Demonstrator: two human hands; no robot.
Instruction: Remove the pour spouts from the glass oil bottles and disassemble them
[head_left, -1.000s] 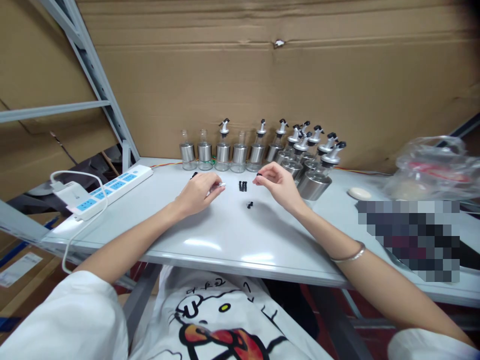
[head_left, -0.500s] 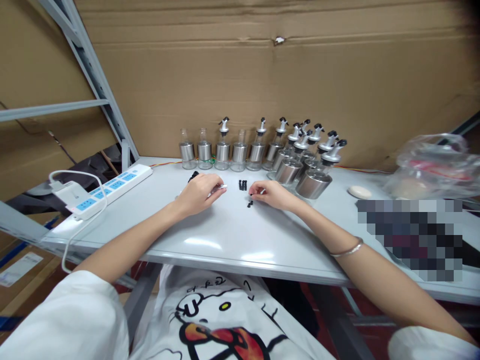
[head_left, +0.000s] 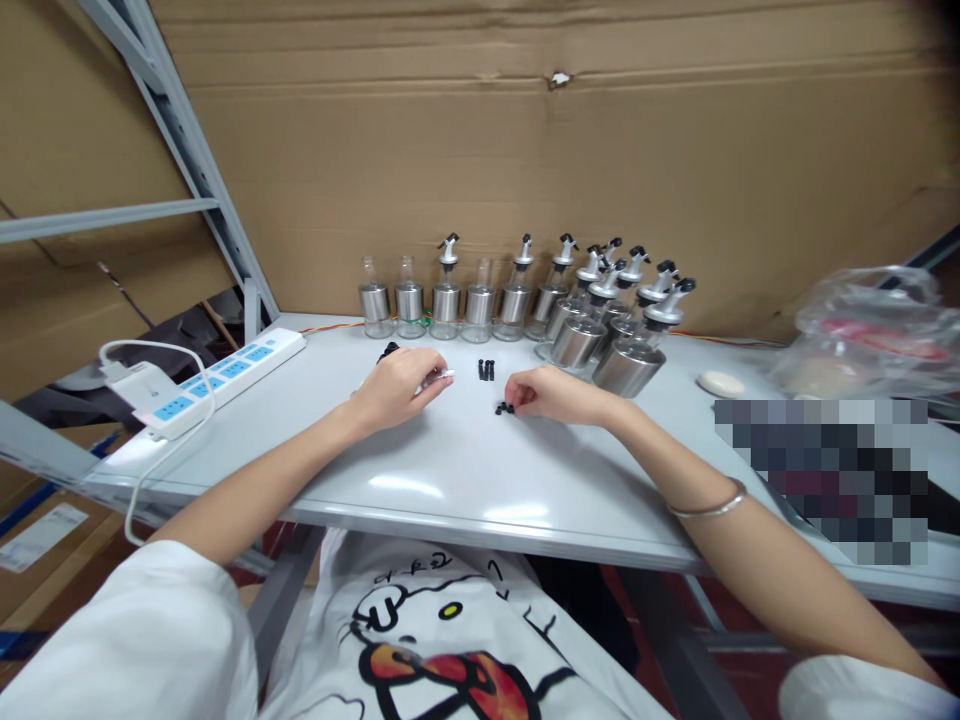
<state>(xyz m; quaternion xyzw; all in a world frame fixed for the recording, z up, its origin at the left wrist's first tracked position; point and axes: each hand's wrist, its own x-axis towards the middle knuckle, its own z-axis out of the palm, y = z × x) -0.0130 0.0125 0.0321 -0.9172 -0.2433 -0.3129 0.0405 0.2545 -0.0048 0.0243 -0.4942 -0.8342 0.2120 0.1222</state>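
Note:
My left hand rests low over the table, closed around a small white piece whose tip shows between thumb and fingers; the rest of it is hidden. Behind that hand lie some black parts, partly covered. My right hand pinches at a small black piece at the table surface, beside other tiny black pieces. Slightly farther back, black slim parts lie side by side in a short row between my hands.
Glass bottles with steel sleeves line the back, several topped with pourer spouts. At left is a white power strip with a plugged-in charger. A white oval object and a clear plastic bag lie right.
My right hand has shifted slightly right and toward me, bringing the small black piece down beside the other tiny ones. My left hand stays in place.

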